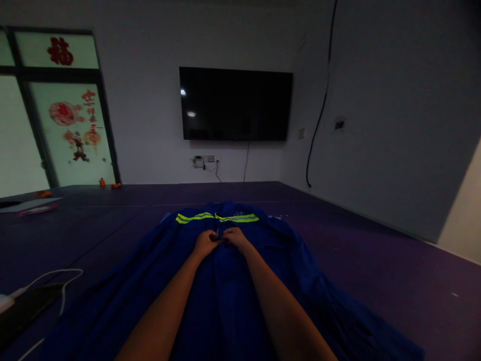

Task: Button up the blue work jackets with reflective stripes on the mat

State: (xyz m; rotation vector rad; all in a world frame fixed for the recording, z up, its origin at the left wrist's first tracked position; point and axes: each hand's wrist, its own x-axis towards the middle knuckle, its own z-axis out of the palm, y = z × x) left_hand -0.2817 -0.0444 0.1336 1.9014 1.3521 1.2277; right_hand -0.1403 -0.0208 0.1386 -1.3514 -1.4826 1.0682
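Observation:
A blue work garment [285,271] with yellow-green reflective stripes [216,217] lies spread on a dark purple surface in front of me. My left hand [205,243] and my right hand [235,237] meet at the garment's middle front, just below the stripes. Both have their fingers curled and pinch the blue fabric where the two front edges come together. My bare forearms reach up from the bottom of the view over the cloth.
A dark flat device [26,306] with a white cable [62,281] lies at the near left. Flat papers [30,204] rest at the far left. A black wall screen [236,104], a hanging black cable [319,115] and decorated glass doors [71,130] stand beyond.

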